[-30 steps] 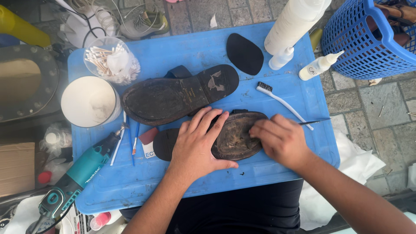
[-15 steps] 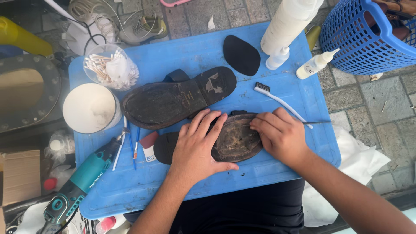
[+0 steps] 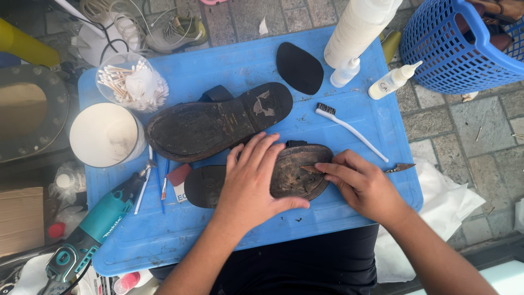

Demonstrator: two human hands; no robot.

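Both hands are working on the near sandal [image 3: 284,175], lying sole-up on the blue tabletop [image 3: 349,207]. Left hand [image 3: 251,186] is pressing flat, fingers spread, pinning the middle of the sole. Right hand [image 3: 363,186] is pinching a thin metal blade [image 3: 401,167], its tip now digging under the worn front sole where half a second ago the fingers were bunched lower; the layer seems to be lifting. A second sandal [image 3: 218,123] is lying just behind, a white brush [image 3: 349,128] beside it.
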